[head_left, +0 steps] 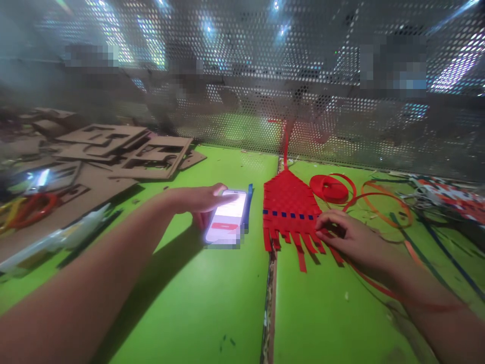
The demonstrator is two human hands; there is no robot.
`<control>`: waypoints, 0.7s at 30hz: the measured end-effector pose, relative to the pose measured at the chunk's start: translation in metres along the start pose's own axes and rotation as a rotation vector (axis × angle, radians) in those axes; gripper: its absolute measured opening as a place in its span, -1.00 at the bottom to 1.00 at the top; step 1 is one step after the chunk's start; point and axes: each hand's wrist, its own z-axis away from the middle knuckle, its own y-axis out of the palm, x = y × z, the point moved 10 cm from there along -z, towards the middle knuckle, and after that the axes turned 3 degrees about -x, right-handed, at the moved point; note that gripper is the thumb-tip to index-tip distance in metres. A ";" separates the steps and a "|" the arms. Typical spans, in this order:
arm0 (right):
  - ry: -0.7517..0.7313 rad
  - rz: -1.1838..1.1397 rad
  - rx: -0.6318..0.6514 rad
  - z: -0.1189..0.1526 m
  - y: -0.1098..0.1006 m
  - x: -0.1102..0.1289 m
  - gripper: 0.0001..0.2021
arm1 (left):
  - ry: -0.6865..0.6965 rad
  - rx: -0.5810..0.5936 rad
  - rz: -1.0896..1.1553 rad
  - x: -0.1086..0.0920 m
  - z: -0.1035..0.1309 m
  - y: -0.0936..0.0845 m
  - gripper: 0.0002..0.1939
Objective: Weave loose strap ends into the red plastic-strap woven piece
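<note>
On the green table, my left hand (206,199) holds a phone (226,215) with its screen lit, thumb over the upper left edge. A blue strip (248,205) shows just beside the phone. Right of it lies a red woven piece (287,194) with one row of dark blue squares and loose red strip ends hanging toward me. The curled fingers of my right hand (335,227) are at its lower right edge, closed around what looks like the red strip there; the fingertips are partly hidden.
A red ribbon roll (329,188) and an orange strip loop (386,202) lie at the right. Cut cardboard pieces (151,156) and orange-handled scissors (40,210) are at the left. A perforated metal panel (242,101) stands behind. A gap (270,298) splits the tabletop.
</note>
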 end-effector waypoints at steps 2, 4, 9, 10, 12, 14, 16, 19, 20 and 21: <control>0.012 0.004 -0.005 0.000 0.000 0.000 -0.76 | 0.031 -0.025 0.004 0.000 -0.006 -0.003 -0.05; 0.009 0.009 0.000 0.000 0.001 0.001 -0.76 | 0.074 -0.077 -0.003 0.001 -0.014 -0.008 -0.14; 0.018 0.019 0.013 -0.001 0.002 -0.005 -0.78 | 0.172 -0.113 0.043 0.007 -0.030 -0.017 -0.27; 0.019 0.016 0.011 -0.001 0.002 -0.006 -0.78 | 0.186 -0.099 0.070 0.007 -0.031 -0.017 -0.28; 0.015 0.007 0.001 -0.001 0.002 -0.006 -0.77 | 0.202 -0.075 0.115 0.005 -0.029 -0.017 -0.30; 0.019 0.009 -0.010 0.000 0.001 -0.005 -0.77 | 0.213 -0.061 0.133 0.001 -0.025 -0.015 -0.30; 0.029 0.020 -0.013 0.001 0.001 -0.005 -0.76 | 0.228 -0.042 0.136 -0.006 -0.021 -0.013 -0.31; 0.037 0.030 -0.006 0.001 0.002 -0.008 -0.75 | 0.237 -0.030 0.115 -0.012 -0.019 -0.009 -0.29; 0.032 0.028 -0.003 0.001 0.002 -0.008 -0.75 | 0.233 -0.039 0.102 -0.012 -0.019 -0.009 -0.26; 0.025 0.027 0.003 0.000 0.002 -0.009 -0.75 | 0.227 -0.052 0.089 -0.011 -0.020 -0.010 -0.25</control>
